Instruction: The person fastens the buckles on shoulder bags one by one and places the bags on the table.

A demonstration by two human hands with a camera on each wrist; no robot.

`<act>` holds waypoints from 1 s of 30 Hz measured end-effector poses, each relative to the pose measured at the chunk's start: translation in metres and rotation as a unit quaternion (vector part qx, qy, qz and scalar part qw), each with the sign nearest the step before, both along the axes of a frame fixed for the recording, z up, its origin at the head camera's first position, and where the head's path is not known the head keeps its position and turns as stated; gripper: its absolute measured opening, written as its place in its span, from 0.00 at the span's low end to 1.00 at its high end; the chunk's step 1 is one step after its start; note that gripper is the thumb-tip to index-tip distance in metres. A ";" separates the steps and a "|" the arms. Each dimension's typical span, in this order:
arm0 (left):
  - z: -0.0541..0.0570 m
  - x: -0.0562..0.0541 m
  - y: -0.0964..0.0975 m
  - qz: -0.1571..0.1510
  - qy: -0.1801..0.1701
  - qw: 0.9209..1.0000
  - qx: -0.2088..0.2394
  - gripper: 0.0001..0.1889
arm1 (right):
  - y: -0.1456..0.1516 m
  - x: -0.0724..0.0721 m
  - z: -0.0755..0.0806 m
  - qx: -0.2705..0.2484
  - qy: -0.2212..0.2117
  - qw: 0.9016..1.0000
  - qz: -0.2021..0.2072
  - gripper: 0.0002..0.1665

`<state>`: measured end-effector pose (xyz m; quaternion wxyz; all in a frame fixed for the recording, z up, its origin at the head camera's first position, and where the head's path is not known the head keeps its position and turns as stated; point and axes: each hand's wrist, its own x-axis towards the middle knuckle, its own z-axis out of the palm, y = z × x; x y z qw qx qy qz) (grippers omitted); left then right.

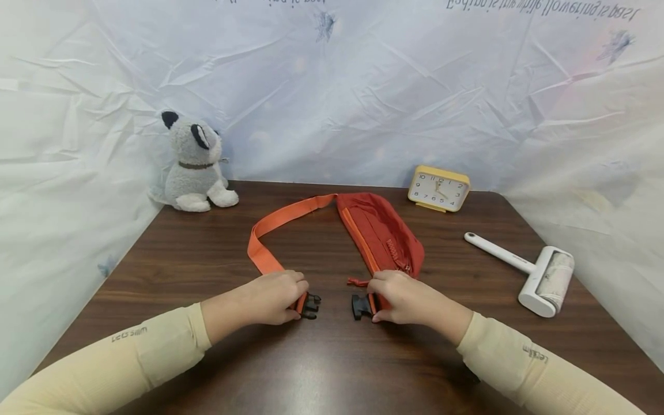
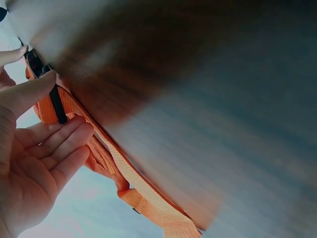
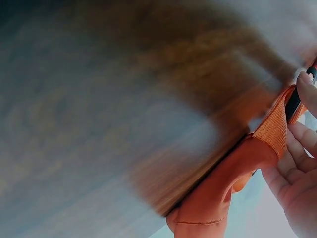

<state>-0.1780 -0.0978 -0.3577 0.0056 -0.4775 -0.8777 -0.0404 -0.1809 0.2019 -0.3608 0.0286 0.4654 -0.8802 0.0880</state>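
A red waist bag (image 1: 381,230) with an orange strap (image 1: 280,218) lies on the table, its strap looping out to the left. My left hand (image 1: 272,297) pinches the strap end at the black pronged buckle half (image 1: 311,305). In the left wrist view its thumb and fingers close on the buckle's edge (image 2: 58,104). Opposite it, my right hand (image 1: 407,298) pinches the black socket half of the buckle (image 1: 360,306) by the bag's right end. The two buckle halves face each other, a gap between them. In the right wrist view the orange webbing (image 3: 275,124) runs up to the thumb.
A grey and white plush dog (image 1: 194,164) sits at the back left of the brown table (image 1: 311,369). A yellow clock (image 1: 438,189) stands at the back right. A white lint roller (image 1: 536,279) lies to the right. White sheeting (image 1: 332,115) hangs behind.
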 end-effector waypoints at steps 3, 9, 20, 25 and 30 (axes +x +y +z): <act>0.000 0.001 0.000 0.006 0.003 1.000 0.006 0.15 | 0.001 0.000 0.000 -0.009 0.002 1.000 0.001 0.23; -0.001 0.002 -0.001 0.011 0.019 1.000 0.020 0.15 | 0.003 0.000 0.000 -0.027 0.011 1.000 0.007 0.24; -0.002 0.002 0.001 0.011 0.044 0.998 0.045 0.15 | 0.005 0.001 0.002 -0.038 0.016 0.999 -0.013 0.24; -0.002 0.002 0.002 0.005 0.056 0.997 0.053 0.16 | 0.005 0.001 0.004 -0.046 0.012 0.999 -0.015 0.24; 0.000 0.002 0.004 -0.002 0.065 0.996 0.060 0.16 | 0.005 0.000 0.004 -0.052 0.010 0.999 -0.013 0.24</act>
